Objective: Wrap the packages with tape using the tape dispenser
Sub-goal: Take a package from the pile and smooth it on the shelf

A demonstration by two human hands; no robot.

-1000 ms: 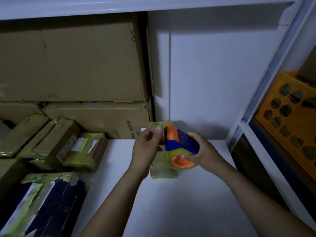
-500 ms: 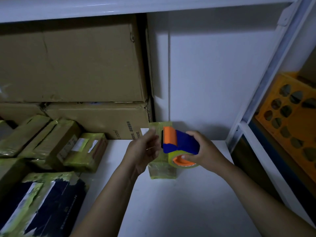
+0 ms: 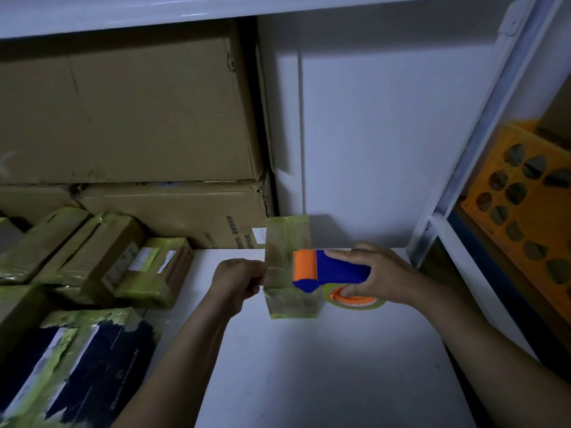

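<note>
A small package (image 3: pixel 289 242) wrapped in yellowish tape stands upright on the white shelf (image 3: pixel 309 366), near the back wall. My right hand (image 3: pixel 380 274) grips the blue and orange tape dispenser (image 3: pixel 327 270), with its orange roller against the package's front face. The tape roll (image 3: pixel 355 301) hangs under the dispenser. My left hand (image 3: pixel 239 281) is closed at the package's left edge, pinching the end of a clear strip of tape that runs to the roller.
Several taped packages (image 3: pixel 92 257) lie at the left, with a dark one (image 3: pixel 77 366) nearest. Large cardboard boxes (image 3: pixel 129 112) are stacked behind them. A white shelf post (image 3: pixel 482 128) stands at the right, and an orange crate (image 3: pixel 525 193) sits beyond it.
My right hand has turned the dispenser level and drawn it to the right across the package's front. My left hand has dropped lower beside the package's left edge.
</note>
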